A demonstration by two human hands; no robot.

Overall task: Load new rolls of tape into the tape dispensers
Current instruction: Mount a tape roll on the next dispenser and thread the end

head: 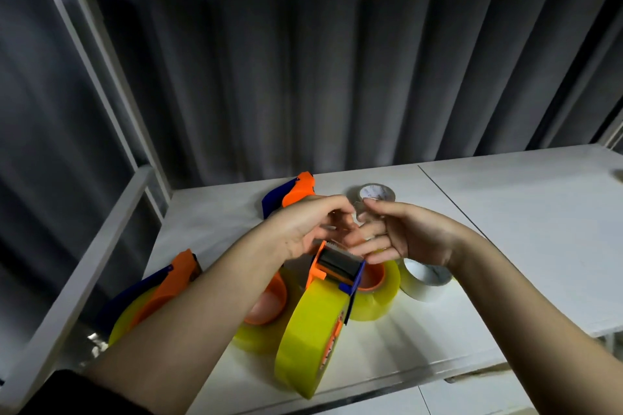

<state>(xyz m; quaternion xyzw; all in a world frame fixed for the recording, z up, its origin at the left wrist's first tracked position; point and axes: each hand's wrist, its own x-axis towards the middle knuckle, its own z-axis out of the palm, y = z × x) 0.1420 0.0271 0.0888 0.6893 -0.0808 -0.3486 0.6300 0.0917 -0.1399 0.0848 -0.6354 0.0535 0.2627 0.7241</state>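
- Head view: the printing on the clear roll's [376, 192] core is too blurred to read.
- The loaded dispenser [332, 271], carrying a yellow roll [312, 323], stands on the bench [505, 212] just below both hands.
- The left hand [312, 226] and right hand [396, 232] pinch something small above it; I cannot tell what.

Our left hand [305, 226] and right hand [401, 232] raised together mid-frame, fingers curled, fingertips nearly touching, forearms converging.
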